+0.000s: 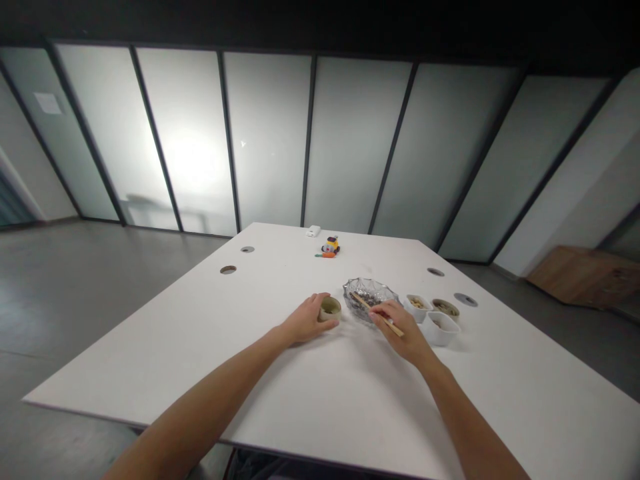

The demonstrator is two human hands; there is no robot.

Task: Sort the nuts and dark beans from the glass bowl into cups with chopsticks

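My left hand (pixel 305 321) is closed around a small beige cup (pixel 331 308) standing on the white table (pixel 250 373). My right hand (pixel 403 331) grips a pair of wooden chopsticks (pixel 376 313), whose tips reach into a clear glass bowl (pixel 371 298) holding dark small pieces. The glass bowl sits between the two hands, just right of the cup.
Three small white bowls (pixel 440 327) with bits of food stand right of the glass bowl. Farther back lie a small yellow toy (pixel 331 245) with an orange piece and a white box (pixel 313 231). Round cable holes (pixel 228 270) dot the tabletop. Frosted glass panels stand behind.
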